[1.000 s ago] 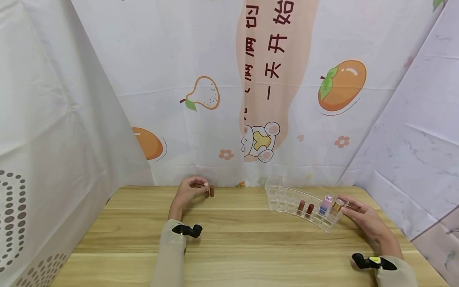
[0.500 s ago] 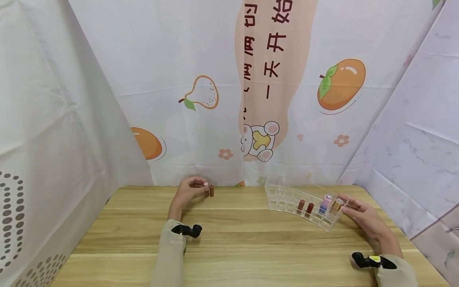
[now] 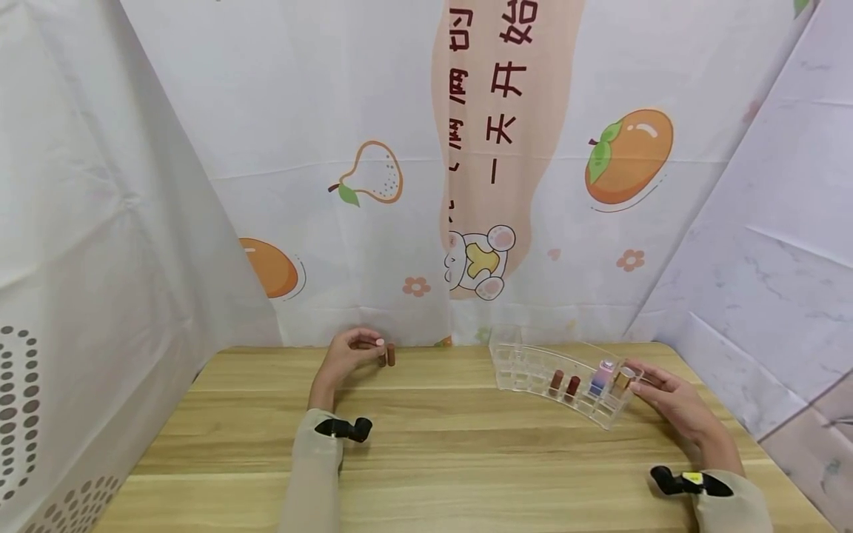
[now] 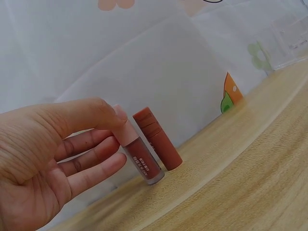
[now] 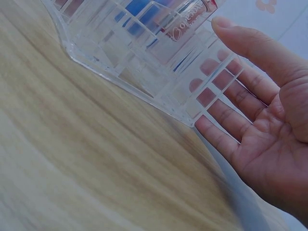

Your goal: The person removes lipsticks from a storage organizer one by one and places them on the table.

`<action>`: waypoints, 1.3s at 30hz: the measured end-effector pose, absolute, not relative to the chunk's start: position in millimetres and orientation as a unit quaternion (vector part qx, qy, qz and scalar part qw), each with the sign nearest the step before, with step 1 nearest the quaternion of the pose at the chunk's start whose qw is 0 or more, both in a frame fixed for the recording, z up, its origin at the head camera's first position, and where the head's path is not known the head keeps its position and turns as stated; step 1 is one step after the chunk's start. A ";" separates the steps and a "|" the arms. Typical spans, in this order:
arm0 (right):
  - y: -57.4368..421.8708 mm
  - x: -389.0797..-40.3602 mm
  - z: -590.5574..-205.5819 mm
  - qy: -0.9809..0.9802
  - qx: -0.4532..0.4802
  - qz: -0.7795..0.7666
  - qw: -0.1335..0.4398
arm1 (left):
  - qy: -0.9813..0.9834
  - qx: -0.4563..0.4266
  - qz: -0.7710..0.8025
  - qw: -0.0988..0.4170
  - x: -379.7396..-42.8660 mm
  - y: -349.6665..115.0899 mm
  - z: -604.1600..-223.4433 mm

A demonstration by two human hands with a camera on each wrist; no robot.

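Note:
In the left wrist view, my left hand (image 4: 62, 154) pinches the pale pink cap of a lip gloss tube (image 4: 144, 161) between thumb and fingers. The tube has a clear, brownish-red body, and its foot is close over the table. Right beside it stands a brown lipstick tube (image 4: 159, 139), overlapped by the gloss. My right hand (image 3: 676, 403) holds the right end of a clear, curved lipstick organizer (image 3: 533, 370). Its fingers (image 5: 224, 108) lie behind the clear plastic and the thumb is at the near upper edge.
The organizer bears a brown tube (image 3: 556, 381), a dark red tube (image 3: 572, 387), a pink-and-blue tube (image 3: 602, 376) and a gold-capped tube (image 3: 623, 380). A printed white curtain (image 3: 373, 244) hangs along the back edge of the wooden table (image 3: 466, 459).
The view shifts slightly, so everything sits a little further left. Both hands keep their places on the lip gloss and the organizer.

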State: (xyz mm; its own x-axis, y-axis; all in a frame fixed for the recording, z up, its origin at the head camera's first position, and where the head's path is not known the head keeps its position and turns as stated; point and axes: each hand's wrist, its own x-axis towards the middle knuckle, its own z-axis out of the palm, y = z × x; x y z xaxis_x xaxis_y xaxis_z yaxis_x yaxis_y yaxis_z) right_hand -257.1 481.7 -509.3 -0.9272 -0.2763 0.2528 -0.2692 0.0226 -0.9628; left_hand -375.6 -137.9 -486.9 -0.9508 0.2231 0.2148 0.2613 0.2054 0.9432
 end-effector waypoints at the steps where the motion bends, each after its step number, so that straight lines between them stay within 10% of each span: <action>1: 481.5 -257.1 -509.2 0.715 -0.190 -0.673 0.003 | -0.776 -0.154 -0.611 0.015 -375.2 -138.0 -486.5; 19: 482.0 -255.7 -509.8 0.712 -0.181 -0.679 0.007 | -0.769 -0.141 -0.623 0.010 -375.0 -134.4 -484.3; 39: 478.2 -255.1 -504.6 0.732 -0.154 -0.663 0.007 | -0.747 -0.179 -0.629 0.117 -366.3 -124.5 -435.4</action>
State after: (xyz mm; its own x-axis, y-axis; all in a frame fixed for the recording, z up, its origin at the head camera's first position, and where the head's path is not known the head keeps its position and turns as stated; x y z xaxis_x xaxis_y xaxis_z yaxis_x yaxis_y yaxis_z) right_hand -255.1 478.2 -504.6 -0.9522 -0.2359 0.1941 -0.2165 0.0727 -0.9736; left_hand -366.3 -124.5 -435.4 -0.9089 0.1195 0.3996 0.4141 0.1445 0.8987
